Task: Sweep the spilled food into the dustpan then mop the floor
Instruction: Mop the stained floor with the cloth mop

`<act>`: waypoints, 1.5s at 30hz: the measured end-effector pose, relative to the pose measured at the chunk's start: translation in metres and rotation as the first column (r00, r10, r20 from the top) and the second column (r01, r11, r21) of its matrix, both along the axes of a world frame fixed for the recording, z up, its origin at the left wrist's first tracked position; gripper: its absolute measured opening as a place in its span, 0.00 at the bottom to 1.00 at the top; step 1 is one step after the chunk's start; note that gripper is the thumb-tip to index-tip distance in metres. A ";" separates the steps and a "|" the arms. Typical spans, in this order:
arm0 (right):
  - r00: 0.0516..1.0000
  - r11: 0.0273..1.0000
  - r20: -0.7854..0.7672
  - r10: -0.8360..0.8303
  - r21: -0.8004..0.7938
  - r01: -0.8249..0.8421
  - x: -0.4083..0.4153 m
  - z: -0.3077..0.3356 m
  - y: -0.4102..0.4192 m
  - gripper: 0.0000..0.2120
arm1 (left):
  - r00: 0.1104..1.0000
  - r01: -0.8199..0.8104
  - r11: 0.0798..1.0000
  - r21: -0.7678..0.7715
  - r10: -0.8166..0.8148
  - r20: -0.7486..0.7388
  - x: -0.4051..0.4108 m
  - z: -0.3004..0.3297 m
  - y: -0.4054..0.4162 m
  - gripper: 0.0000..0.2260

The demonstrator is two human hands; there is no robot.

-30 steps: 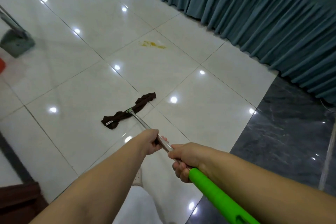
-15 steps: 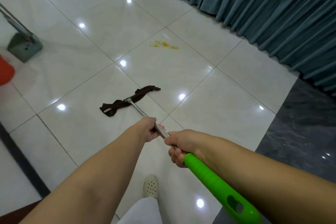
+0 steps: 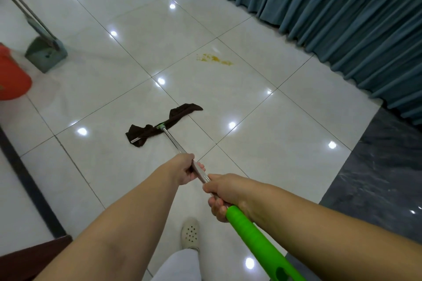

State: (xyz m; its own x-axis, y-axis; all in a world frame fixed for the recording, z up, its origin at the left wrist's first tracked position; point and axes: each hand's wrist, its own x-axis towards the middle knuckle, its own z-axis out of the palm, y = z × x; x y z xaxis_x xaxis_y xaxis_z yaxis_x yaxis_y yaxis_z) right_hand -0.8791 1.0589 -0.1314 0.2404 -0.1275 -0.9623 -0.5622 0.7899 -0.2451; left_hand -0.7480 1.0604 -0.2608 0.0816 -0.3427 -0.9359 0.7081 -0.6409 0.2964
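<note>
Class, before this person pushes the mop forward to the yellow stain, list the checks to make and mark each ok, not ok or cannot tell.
1. Both hands grip the mop handle: left hand ahead, right hand behind: ok.
2. Mop cloth lies on the floor: ok.
3. Cloth spread flat: not ok, bunched.
4. Tiles between cloth and yellow stain bare: ok.
5. Cloth damp: cannot tell.
6. Dustpan and red bucket off the path: ok.

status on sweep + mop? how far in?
Sweeping looks done: the dustpan stands aside by the orange bucket. In hand: left hand and right hand grip the mop handle, its brown cloth flat on the tile. Left: the yellow residue ahead of the cloth is not yet mopped.
</note>
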 end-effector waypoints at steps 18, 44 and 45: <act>0.995 0.999 -0.082 0.055 0.007 -0.054 -0.150 0.043 0.172 0.11 | 0.992 0.071 0.994 0.086 -0.061 -0.106 -0.147 0.021 0.181 0.13; 0.995 0.991 -0.079 -0.063 0.109 0.071 -0.088 0.056 0.225 0.10 | 0.964 -0.240 0.970 -0.040 0.233 -0.127 -0.106 0.048 0.243 0.06; 0.994 0.990 -0.077 -0.077 0.113 0.086 -0.073 0.055 0.226 0.11 | 0.967 -0.230 0.972 -0.042 0.223 -0.124 -0.091 0.047 0.241 0.06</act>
State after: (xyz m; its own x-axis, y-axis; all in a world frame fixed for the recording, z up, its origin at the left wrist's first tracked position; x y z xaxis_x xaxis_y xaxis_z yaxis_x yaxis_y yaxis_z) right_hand -0.9521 1.2845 -0.0761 0.1630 -0.0304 -0.9862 -0.5076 0.8545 -0.1103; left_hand -0.8388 1.3012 -0.2140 0.0532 -0.3799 -0.9235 0.8649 -0.4447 0.2327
